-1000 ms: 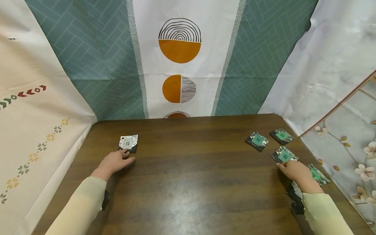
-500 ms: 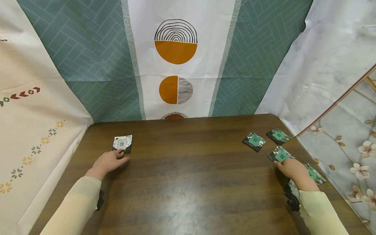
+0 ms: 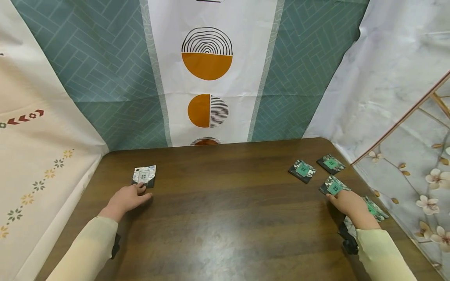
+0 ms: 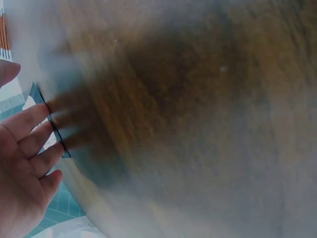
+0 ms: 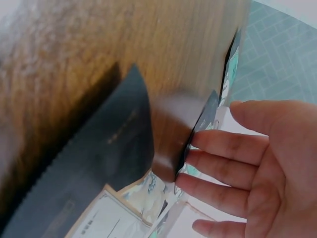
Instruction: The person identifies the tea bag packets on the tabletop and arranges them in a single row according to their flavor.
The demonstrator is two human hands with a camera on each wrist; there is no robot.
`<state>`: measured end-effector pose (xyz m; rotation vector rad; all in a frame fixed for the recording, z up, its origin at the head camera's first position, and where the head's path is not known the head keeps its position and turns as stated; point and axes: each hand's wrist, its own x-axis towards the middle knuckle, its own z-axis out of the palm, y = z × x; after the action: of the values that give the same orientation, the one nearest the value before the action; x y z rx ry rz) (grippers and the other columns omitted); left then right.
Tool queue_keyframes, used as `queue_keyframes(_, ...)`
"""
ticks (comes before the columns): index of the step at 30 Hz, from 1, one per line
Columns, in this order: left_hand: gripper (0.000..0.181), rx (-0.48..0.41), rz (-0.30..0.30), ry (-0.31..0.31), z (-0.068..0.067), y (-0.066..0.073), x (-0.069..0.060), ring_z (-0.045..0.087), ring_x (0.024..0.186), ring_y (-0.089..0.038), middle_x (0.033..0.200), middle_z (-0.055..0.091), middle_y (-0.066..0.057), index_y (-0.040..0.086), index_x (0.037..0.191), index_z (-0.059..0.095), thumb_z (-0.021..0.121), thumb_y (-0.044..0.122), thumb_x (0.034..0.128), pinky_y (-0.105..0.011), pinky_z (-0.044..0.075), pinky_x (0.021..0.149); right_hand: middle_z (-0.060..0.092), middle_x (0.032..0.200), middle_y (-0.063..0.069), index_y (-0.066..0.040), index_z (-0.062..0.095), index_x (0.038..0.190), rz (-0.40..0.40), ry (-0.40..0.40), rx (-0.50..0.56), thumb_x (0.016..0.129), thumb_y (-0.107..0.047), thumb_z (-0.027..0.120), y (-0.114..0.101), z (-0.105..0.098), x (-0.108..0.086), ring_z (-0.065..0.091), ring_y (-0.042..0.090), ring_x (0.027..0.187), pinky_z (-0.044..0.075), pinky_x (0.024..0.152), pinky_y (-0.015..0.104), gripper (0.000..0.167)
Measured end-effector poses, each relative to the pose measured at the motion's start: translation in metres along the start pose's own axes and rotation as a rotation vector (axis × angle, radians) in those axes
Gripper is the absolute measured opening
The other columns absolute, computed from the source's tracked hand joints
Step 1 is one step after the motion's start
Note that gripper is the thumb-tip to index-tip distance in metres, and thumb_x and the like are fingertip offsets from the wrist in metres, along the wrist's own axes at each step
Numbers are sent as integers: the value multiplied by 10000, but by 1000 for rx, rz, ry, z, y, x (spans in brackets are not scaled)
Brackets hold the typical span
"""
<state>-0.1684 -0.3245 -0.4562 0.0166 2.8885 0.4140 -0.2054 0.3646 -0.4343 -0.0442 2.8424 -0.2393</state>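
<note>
At the table's left, a white floral packet with a dark lower edge [image 3: 144,174] lies flat. My left hand [image 3: 125,200] touches its near edge with the fingertips, thumb held apart; in the left wrist view the hand [image 4: 25,158] has its fingers extended against the packet's edge. On the right, my right hand [image 3: 350,204] rests its fingertips on the near edge of a green-labelled packet [image 3: 334,185]. The right wrist view shows that hand [image 5: 247,168] with fingers fairly straight at the packet's dark edge [image 5: 200,124], thumb apart.
Two green-labelled packets [image 3: 302,171] [image 3: 331,163] lie beyond the right hand. Another packet [image 3: 375,208] lies to its right, and one more [image 3: 348,227] is partly under the wrist. Patterned cloths [image 3: 207,86] hang behind and beside the brown table [image 3: 218,187].
The head view has shifted slightly, so the scene sits a little further left. Both hands stay at their packets, with little visible movement on the table.
</note>
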Motion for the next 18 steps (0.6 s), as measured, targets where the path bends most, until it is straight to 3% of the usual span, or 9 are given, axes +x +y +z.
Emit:
queue_keyframes(8,643,26,13,-8,-6,-7,3,502,1327,-570,1525,479,-287,-39,1364,611,549,476,985,-656,486,1005,345,525,-64,-190,420,550,-48,77,-13,1059,-327,461,3,6,-5,430,153,526,353,542,319,529)
queue_keyframes(18,654,33,26,-7,-6,-17,4,496,1314,-592,1528,458,-312,-53,1370,602,544,478,993,-667,477,1009,595,612,12,-137,582,634,-59,51,-29,1063,-327,471,6,7,-3,592,200,623,463,602,430,482)
